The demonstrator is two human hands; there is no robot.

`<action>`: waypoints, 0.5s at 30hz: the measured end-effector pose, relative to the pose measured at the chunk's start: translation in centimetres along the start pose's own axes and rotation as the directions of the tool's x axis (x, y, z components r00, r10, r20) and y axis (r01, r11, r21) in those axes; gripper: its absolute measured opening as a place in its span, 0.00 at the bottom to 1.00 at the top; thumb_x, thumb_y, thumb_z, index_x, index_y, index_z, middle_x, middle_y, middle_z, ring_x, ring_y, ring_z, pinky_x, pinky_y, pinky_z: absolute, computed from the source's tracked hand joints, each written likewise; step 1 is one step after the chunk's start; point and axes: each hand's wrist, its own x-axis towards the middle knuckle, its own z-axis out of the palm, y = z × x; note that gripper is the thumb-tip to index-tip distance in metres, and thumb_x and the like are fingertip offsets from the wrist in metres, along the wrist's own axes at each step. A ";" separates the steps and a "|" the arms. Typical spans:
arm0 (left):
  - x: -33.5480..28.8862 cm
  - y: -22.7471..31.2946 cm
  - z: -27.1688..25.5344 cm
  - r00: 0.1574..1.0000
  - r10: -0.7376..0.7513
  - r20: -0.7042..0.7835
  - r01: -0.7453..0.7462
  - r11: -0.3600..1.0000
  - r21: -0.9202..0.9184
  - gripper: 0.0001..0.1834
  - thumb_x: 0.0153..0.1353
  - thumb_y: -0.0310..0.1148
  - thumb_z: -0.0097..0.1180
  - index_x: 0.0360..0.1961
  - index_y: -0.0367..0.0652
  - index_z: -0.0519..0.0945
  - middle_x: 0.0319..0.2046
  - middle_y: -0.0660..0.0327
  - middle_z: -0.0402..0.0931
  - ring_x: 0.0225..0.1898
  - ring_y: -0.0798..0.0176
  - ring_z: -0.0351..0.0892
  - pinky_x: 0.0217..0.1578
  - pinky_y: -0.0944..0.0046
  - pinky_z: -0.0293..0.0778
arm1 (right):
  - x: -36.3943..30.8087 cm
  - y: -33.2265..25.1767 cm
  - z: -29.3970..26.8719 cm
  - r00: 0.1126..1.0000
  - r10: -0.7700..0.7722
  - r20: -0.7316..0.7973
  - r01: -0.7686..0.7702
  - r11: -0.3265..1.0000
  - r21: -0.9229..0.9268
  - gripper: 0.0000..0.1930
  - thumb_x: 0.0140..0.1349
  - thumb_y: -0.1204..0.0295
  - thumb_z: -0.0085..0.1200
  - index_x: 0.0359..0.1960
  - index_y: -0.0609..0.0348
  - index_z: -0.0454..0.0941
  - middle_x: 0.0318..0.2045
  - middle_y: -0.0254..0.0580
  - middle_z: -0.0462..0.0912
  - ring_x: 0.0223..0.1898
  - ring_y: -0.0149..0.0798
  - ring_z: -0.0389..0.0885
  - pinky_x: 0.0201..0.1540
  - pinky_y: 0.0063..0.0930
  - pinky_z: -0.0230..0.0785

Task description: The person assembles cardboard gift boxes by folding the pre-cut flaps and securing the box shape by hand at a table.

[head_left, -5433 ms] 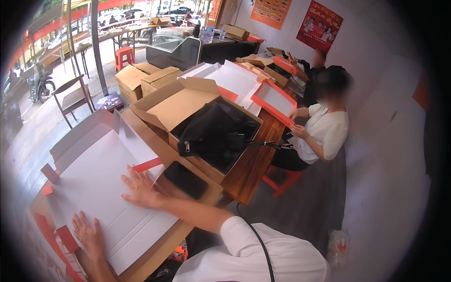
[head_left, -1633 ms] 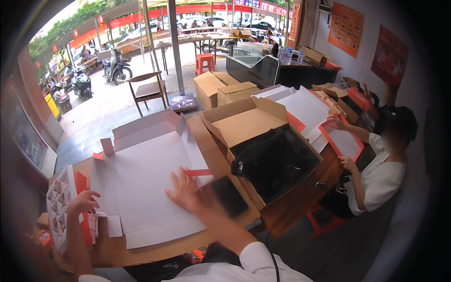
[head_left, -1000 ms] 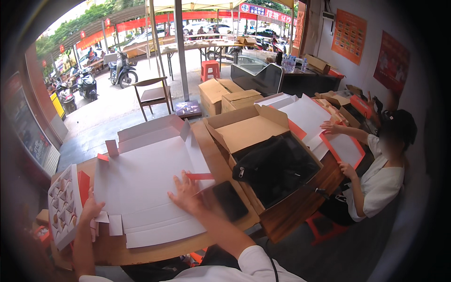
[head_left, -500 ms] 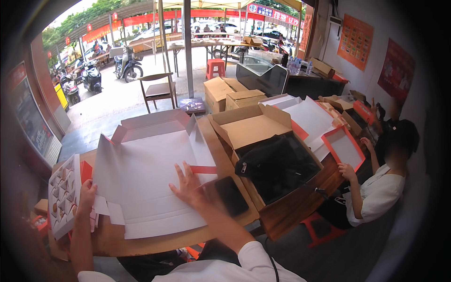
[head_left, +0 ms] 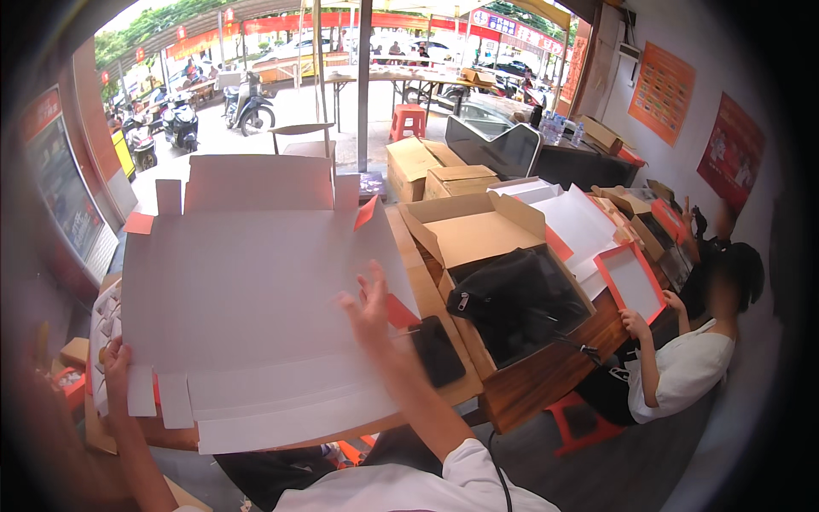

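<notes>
Large flat white cardboard box blank (head_left: pixel 256 299), unfolded, flaps and tabs along its edges, red showing on the underside at corner tabs. It is lifted off the wooden table (head_left: pixel 512 397) and tilted up toward the camera, covering most of the table's left part. Left hand (head_left: pixel 115 363) grips the blank's lower left edge, fingers curled around it, thumb on the white face. Right hand (head_left: pixel 368 299) at the blank's right edge, fingers spread open and loose, palm against or just behind the edge; grasp not clear, cannot tell if it pinches the card. Black phone (head_left: pixel 437 350) lies flat on the table just right of the right forearm. Beside it an open brown carton (head_left: pixel 478 247), flaps up, with a black bag (head_left: pixel 512 299) inside. More brown cartons (head_left: pixel 435 171) behind. Further right, white sheets and a red-edged box tray (head_left: pixel 631 282) on the table. Another person (head_left: pixel 682 367) in white top sits at the table's right side, hand on that tray. Red stool (head_left: pixel 580 422) under the table. Motorbikes (head_left: pixel 213 111) parked outside in the background.
</notes>
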 end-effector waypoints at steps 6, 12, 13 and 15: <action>-3.3 -1.3 -0.1 0.998 -0.038 0.044 0.045 0.984 -0.174 0.16 0.76 0.33 0.52 0.59 0.35 0.76 0.48 0.61 0.82 0.47 0.71 0.79 0.52 0.69 0.75 | -0.5 -0.5 1.8 0.998 0.013 0.068 -0.015 1.000 0.017 0.40 0.67 0.63 0.59 0.77 0.59 0.53 0.74 0.56 0.57 0.74 0.52 0.61 0.74 0.41 0.58; -3.2 -2.8 0.4 0.991 -0.125 0.048 0.126 0.992 -0.031 0.17 0.75 0.34 0.53 0.59 0.36 0.76 0.48 0.62 0.80 0.47 0.71 0.78 0.54 0.69 0.73 | -0.7 -6.7 2.0 0.849 0.088 0.521 0.336 0.671 -0.661 0.25 0.66 0.60 0.60 0.62 0.58 0.76 0.60 0.54 0.79 0.66 0.56 0.72 0.68 0.45 0.65; -3.2 -2.9 0.7 0.989 -0.128 0.072 0.132 0.990 -0.055 0.17 0.75 0.34 0.53 0.59 0.35 0.76 0.47 0.62 0.81 0.47 0.71 0.78 0.54 0.69 0.73 | 0.1 -5.1 1.3 0.864 0.069 0.498 0.340 0.649 -0.680 0.20 0.66 0.59 0.61 0.55 0.57 0.82 0.54 0.49 0.85 0.64 0.56 0.74 0.67 0.50 0.64; -3.1 -2.6 0.8 0.986 -0.123 0.109 0.133 0.987 -0.089 0.16 0.74 0.33 0.53 0.57 0.35 0.77 0.46 0.62 0.82 0.45 0.71 0.79 0.53 0.69 0.74 | 1.3 -3.7 -0.2 0.876 0.122 0.467 0.357 0.488 -0.797 0.20 0.66 0.61 0.61 0.55 0.56 0.82 0.54 0.48 0.85 0.65 0.56 0.72 0.70 0.50 0.60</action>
